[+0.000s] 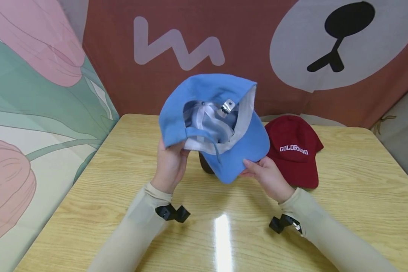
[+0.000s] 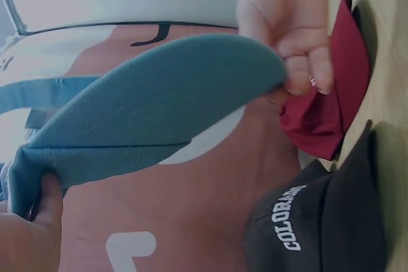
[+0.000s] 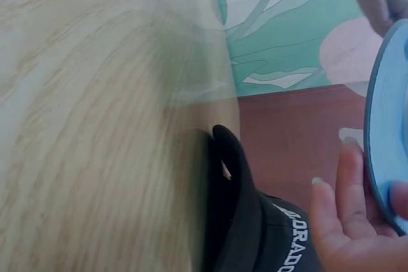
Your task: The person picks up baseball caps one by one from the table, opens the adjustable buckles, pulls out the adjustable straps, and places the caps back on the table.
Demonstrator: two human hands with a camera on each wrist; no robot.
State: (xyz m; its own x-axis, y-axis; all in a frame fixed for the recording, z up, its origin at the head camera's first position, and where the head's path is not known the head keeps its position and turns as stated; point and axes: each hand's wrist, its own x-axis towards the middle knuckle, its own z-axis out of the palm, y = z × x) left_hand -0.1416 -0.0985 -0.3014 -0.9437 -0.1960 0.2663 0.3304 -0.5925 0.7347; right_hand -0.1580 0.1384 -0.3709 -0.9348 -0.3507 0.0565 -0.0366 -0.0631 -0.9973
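Both hands hold up a light blue baseball cap (image 1: 204,87), its pale inside and back opening turned toward me in the head view. A loose strap hangs from the opening, and a metal buckle (image 1: 227,107) shows near the far edge. My left hand (image 1: 171,166) grips the cap's rim at its left side. The right hand (image 1: 268,177) pinches the brim's edge, thumb on top. In the left wrist view the brim (image 2: 178,93) stretches between the hands. Behind it, a black cap (image 2: 293,221) with white lettering sits on the table, mostly hidden in the head view.
A dark red cap (image 1: 292,151) lettered COLORADO lies on the wooden table (image 1: 122,211), right of the held cap. A printed cloth (image 1: 190,22) hangs right behind the table's back edge, with another patterned cloth (image 1: 64,109) along the left side.
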